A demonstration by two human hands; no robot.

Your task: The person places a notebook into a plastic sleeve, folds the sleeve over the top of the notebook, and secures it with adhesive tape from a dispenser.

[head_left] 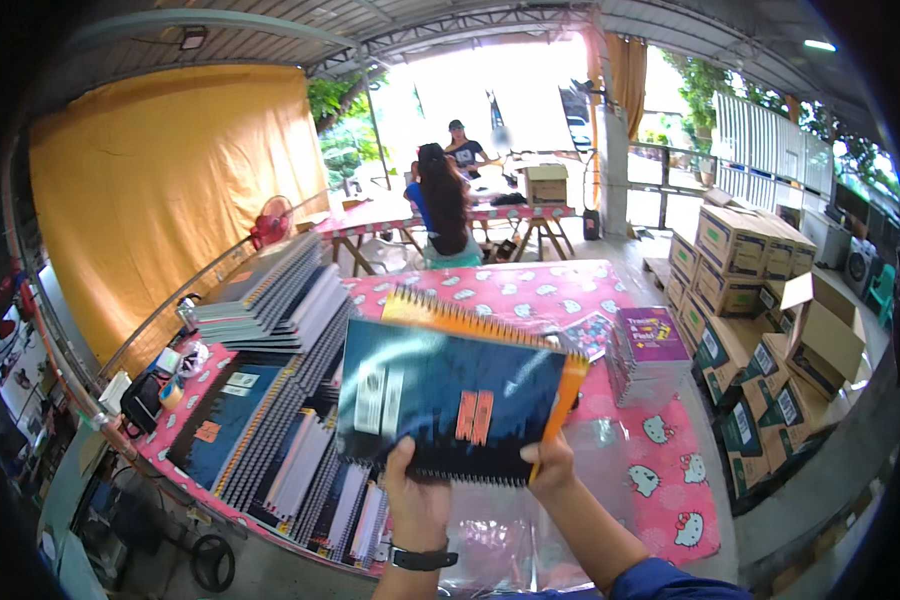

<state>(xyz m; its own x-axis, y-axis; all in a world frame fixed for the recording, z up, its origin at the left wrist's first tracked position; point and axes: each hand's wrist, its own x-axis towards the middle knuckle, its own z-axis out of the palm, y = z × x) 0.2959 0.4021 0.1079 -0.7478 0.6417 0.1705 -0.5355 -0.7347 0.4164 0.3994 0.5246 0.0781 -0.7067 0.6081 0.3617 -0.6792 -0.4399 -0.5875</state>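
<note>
A dark blue spiral notebook (440,385) is held up over the table, tilted, with an orange spiral notebook (470,318) behind it whose edge sticks out at the top and right. My left hand (415,500) grips the lower wire-bound edge, thumb on the cover. Closed on the lower right corner is my right hand (550,464). Below them, clear plastic sleeves (580,500) lie on the pink patterned tablecloth (670,480). Stacked spiral notebooks (300,450) fill the table's left side, beside my left hand. To the right stands a pile of purple-covered booklets (650,350), partly wrapped in plastic.
Cardboard cartons (735,240) are stacked on the right, and one carton (820,330) has its flaps up. Two people sit at a farther table (500,212) holding another box (546,185). A red fan (272,222) stands near the orange curtain (170,200). Tape rolls (172,396) lie at the left edge.
</note>
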